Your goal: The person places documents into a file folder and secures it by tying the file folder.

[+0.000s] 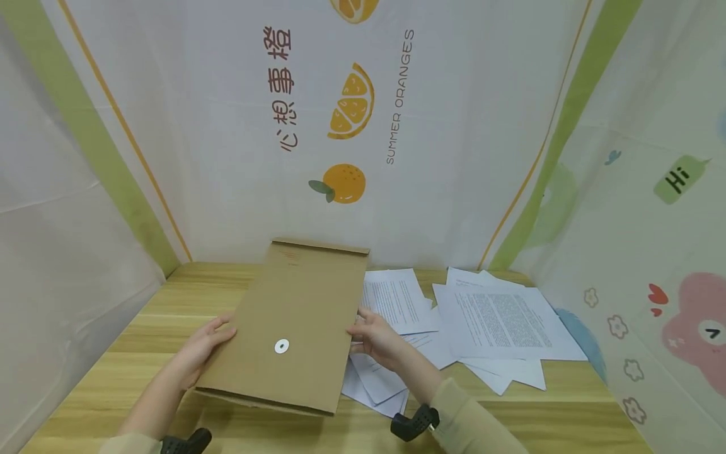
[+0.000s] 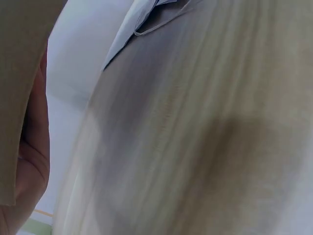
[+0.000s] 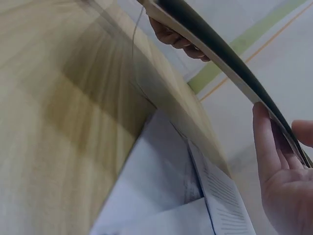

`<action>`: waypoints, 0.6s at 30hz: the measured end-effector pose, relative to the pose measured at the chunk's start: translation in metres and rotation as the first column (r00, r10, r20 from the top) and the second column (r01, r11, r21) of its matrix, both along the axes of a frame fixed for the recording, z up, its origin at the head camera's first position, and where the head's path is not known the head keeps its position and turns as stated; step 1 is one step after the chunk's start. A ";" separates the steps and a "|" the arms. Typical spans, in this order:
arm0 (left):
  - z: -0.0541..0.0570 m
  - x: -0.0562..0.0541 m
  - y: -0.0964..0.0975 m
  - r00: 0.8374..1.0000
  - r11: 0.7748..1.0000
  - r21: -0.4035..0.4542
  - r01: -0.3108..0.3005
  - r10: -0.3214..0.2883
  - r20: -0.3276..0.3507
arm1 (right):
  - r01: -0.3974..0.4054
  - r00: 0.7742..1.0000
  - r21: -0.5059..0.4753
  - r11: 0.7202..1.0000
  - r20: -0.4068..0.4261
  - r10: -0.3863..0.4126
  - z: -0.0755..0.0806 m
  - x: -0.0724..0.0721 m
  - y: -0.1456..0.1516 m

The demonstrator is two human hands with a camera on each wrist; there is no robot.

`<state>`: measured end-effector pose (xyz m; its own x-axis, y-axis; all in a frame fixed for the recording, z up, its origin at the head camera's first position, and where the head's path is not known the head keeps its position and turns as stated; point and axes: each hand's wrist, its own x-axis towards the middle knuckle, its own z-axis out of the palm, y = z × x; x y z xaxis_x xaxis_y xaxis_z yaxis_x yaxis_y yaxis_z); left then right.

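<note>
A brown kraft document envelope is held tilted above the wooden table, its printed far end towards the back curtain. A round white button sits on its upper face. My left hand grips the left edge, thumb on top and the other fingers mostly hidden beneath. On the opposite edge, my right hand pinches the envelope between thumb and fingers, as the right wrist view also shows. A thin string hangs below the envelope in that view.
Printed sheets lie on the table partly behind the envelope and right hand. Another loose stack of printed papers lies further right. A white curtain with orange prints closes off the back; curtains also stand at both sides.
</note>
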<state>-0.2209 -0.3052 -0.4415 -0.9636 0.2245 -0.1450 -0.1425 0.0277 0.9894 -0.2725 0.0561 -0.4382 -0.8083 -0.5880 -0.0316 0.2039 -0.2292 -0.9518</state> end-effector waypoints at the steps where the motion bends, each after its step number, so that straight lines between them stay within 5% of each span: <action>1: -0.001 0.002 0.000 1.000 1.000 0.000 -0.024 0.024 -0.002 | -0.007 1.000 -0.002 1.000 0.000 0.007 0.000 0.001 -0.001; 12: -0.010 0.022 -0.002 0.967 0.964 0.073 -0.255 0.256 -0.006 | -0.004 1.000 0.066 0.998 -0.005 0.004 -0.010 0.015 -0.017; 18: -0.016 0.034 -0.005 0.942 0.937 0.120 -0.328 0.333 -0.024 | -0.004 1.000 0.092 0.996 0.003 0.004 -0.015 0.022 -0.024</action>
